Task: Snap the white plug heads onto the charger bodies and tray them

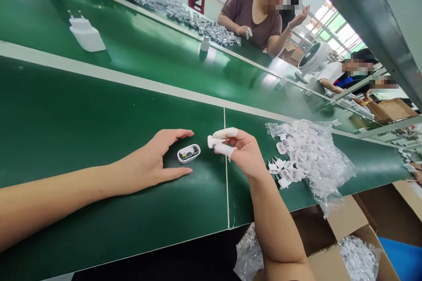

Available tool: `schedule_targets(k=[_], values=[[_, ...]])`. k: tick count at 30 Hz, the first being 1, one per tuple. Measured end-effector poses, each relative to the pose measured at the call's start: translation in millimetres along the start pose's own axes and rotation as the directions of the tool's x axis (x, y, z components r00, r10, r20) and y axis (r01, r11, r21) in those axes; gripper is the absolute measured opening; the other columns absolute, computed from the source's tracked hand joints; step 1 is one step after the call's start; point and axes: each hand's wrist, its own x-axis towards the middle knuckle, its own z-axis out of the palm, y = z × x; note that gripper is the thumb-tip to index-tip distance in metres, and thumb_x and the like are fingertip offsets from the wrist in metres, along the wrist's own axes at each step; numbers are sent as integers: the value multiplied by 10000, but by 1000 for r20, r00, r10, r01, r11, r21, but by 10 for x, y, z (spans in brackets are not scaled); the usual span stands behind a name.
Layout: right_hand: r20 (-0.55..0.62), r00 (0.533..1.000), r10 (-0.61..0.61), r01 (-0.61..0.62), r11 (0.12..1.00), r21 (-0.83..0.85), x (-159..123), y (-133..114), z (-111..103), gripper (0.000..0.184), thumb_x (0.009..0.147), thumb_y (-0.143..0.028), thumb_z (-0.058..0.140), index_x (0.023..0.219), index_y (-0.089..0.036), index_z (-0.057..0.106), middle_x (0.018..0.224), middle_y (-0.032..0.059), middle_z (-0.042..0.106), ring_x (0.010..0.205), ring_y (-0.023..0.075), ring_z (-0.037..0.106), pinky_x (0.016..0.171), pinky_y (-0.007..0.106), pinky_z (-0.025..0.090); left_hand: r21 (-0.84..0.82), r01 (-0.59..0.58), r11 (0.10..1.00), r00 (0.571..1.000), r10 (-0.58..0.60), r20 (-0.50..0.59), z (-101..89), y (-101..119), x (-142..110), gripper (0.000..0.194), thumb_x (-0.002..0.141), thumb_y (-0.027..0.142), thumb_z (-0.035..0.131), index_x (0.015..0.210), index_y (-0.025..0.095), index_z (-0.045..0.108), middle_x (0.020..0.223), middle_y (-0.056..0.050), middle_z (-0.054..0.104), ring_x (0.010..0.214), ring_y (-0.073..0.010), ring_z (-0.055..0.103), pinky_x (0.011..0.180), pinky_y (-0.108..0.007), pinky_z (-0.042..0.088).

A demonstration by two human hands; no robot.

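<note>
A small white oval charger housing (194,158) rests on the green bench, its open top showing electronic parts inside. My left hand (145,164) lies beside it, thumb and fingers spread on either side without gripping it. Just right of the housing, my right hand (242,151) pinches a white plug cap (210,142) with thin metal pins turned toward the palm. White finger cots cover the thumb and forefinger of that hand. To the right, a pile of white plug caps (281,171) spills from a clear plastic bag (329,158).
Beyond a pale divider strip (132,81), a green conveyor belt (158,57) carries a white charger (86,35) and another (205,44). A co-worker (253,17) sits across, near heaped white parts (211,28). Cardboard boxes (349,219) stand below the bench's right side.
</note>
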Motion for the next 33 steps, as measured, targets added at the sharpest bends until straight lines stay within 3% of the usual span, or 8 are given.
schedule_targets(k=[4, 8, 11, 13, 16, 20, 28, 33], values=[[78, 993, -93, 96, 994, -42, -22, 61, 94, 206, 760, -334, 1016, 855, -290, 839, 1031, 9, 806, 969, 206, 791, 925, 411, 704, -30, -24, 999, 1000, 23, -8, 6, -78, 84, 555, 886, 811, 749, 1233, 384, 819, 1250, -74, 813, 1144, -364, 755, 1042, -476, 650], [22, 998, -56, 58, 995, -84, -55, 114, 145, 502, 691, -285, 1069, 1133, -316, 833, 1136, 12, 831, 945, 196, 805, 905, 397, 728, -59, -101, 993, 995, 102, 11, 50, -104, 123, 479, 932, 738, 712, 1227, 382, 838, 1223, -66, 835, 1098, -339, 774, 998, -443, 652], [-31, 985, -168, 154, 954, -258, -115, 97, 138, 408, 751, -253, 1047, 1094, -298, 829, 1088, 9, 850, 918, 197, 818, 872, 374, 721, -89, -132, 987, 991, 134, 16, 58, -95, 120, 458, 944, 701, 744, 1250, 375, 843, 1235, -55, 833, 1121, -322, 768, 994, -407, 647], [20, 937, -348, 318, 833, -453, -159, 64, 127, 228, 897, -211, 940, 1078, -308, 840, 1057, 10, 860, 918, 200, 816, 845, 376, 696, -106, -147, 983, 989, 150, 15, 57, -78, 114, 434, 969, 680, 733, 1248, 368, 848, 1211, -51, 835, 1110, -312, 761, 989, -398, 641], [223, 798, -560, 541, 503, -674, -198, 30, 144, 359, 1019, -81, 746, 1228, -360, 830, 1141, 14, 867, 981, 206, 800, 870, 403, 651, -105, -161, 981, 987, 163, 3, 51, -35, 113, 379, 1004, 621, 695, 1234, 365, 854, 1187, -35, 838, 1111, -302, 746, 1051, -418, 611], [367, 738, -566, 588, 273, -762, -179, 72, 247, 496, 1042, -67, 650, 1433, -360, 736, 1151, 41, 847, 976, 232, 763, 845, 417, 626, -91, -124, 988, 991, 128, 41, 11, 57, 129, 381, 978, 589, 673, 1216, 355, 857, 1179, -21, 839, 1118, -306, 732, 1127, -462, 573], [197, 850, -489, 473, 541, -695, -147, 121, 360, 225, 1054, -181, 771, 1231, -320, 777, 1043, 7, 859, 908, 194, 790, 859, 382, 647, -105, -105, 989, 991, 113, 67, -28, 143, 150, 392, 944, 583, 651, 1157, 331, 862, 1141, -32, 832, 1088, -309, 736, 1144, -468, 562], [219, 822, -526, 483, 438, -758, -147, 160, 387, 192, 1062, -214, 767, 1204, -337, 805, 1087, 17, 888, 929, 219, 817, 853, 407, 673, -107, -107, 988, 989, 117, 86, -21, 135, 158, 363, 926, 547, 629, 1099, 314, 847, 1169, -23, 844, 1124, -317, 745, 1123, -468, 565]])
